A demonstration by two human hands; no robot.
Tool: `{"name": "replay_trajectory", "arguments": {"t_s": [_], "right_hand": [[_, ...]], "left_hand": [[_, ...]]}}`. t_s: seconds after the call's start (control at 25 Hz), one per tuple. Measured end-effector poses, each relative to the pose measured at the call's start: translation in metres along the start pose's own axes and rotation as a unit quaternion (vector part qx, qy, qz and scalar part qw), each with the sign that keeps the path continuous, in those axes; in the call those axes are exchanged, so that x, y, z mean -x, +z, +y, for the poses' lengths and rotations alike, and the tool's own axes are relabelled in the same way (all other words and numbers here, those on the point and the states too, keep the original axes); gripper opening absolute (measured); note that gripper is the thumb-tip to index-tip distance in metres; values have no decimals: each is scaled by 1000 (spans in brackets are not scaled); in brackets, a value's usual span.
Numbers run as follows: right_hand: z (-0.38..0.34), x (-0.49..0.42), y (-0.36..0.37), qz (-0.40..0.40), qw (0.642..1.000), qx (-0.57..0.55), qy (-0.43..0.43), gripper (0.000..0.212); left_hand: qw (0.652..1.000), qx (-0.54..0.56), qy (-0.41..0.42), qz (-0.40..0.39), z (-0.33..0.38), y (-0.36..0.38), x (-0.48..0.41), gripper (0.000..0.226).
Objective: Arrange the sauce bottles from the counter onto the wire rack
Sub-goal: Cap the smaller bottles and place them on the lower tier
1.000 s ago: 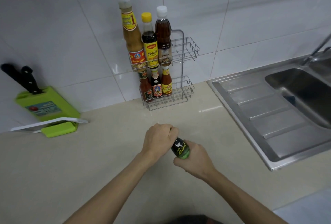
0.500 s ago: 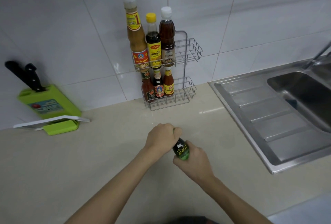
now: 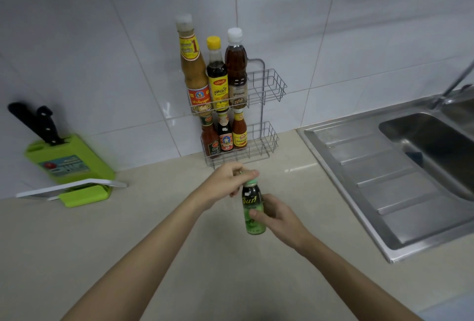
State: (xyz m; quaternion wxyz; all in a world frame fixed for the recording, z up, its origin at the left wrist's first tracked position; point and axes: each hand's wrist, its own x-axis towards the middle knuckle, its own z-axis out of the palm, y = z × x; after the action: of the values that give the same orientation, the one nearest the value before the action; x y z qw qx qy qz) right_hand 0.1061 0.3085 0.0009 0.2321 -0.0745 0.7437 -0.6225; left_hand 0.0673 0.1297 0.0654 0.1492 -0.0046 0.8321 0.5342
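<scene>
A small dark bottle with a green label and green cap [image 3: 252, 209] is held upright in front of me above the counter. My right hand [image 3: 278, 216] grips its body from the right. My left hand [image 3: 227, 183] pinches the cap from the left. Behind it, a two-tier wire rack [image 3: 268, 94] stands against the tiled wall. Three tall bottles [image 3: 218, 74] fill the left of the top tier. Three small bottles [image 3: 224, 133] sit on the left of the bottom tier. The right part of each tier holds nothing.
A green knife block [image 3: 68, 159] with black-handled knives and a white board stands at the left against the wall. A steel sink with drainboard [image 3: 384, 174] takes up the right side. The beige counter [image 3: 128, 243] stretches around my arms.
The bottle has been raised and turned upright, showing more of its body. My left hand has shifted from covering the top to pinching the cap. The view has moved closer to the rack.
</scene>
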Motion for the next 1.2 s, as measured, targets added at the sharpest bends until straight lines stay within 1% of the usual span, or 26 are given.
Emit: {"name": "replay_trajectory", "arguments": {"t_s": [0.08,0.16,0.24,0.28,0.36,0.4,0.48,0.56,0.6,0.72,0.8,1.0,1.08,1.2], "right_hand": [[-4,-12,-13,12,999,38,-10,32],[-10,-24,-26,10,996,83,-12,33],[-20,-41,-36,-3,987,158,-34,43],[-23,-52,-41,-2,976,211,-52,50],[-28,-75,-48,29,953,293,-72,61],[-32,-87,-50,49,949,303,-74,63],[-39,-103,-54,65,952,290,-73,67],[-47,-115,-55,41,962,263,-61,75],[-48,-121,-56,28,965,253,-60,78],[-49,-142,-60,27,967,243,-72,80],[-47,-161,-63,20,969,236,-71,82],[-38,-194,-72,-20,980,190,-53,82],[-33,-205,-76,-25,982,184,-34,83],[-28,-223,-84,-26,979,199,-12,83]], "left_hand": [[999,12,10,-40,3,-6,-8,24],[999,-1,23,-35,7,-8,-18,25],[999,-17,39,-1,13,-8,-32,27],[998,-25,44,24,16,-10,-40,27],[994,-33,53,86,19,-13,-56,26],[991,-40,55,118,21,-14,-66,27],[979,-97,67,168,25,-15,-82,33],[962,-168,86,196,30,-12,-95,38],[955,-187,97,207,30,-10,-100,38],[947,-186,114,237,28,-11,-118,38],[945,-187,108,245,22,-13,-131,37],[938,-238,102,230,1,-9,-154,38],[937,-242,93,235,-4,-8,-167,36],[936,-262,77,221,-3,-5,-188,30]]}}
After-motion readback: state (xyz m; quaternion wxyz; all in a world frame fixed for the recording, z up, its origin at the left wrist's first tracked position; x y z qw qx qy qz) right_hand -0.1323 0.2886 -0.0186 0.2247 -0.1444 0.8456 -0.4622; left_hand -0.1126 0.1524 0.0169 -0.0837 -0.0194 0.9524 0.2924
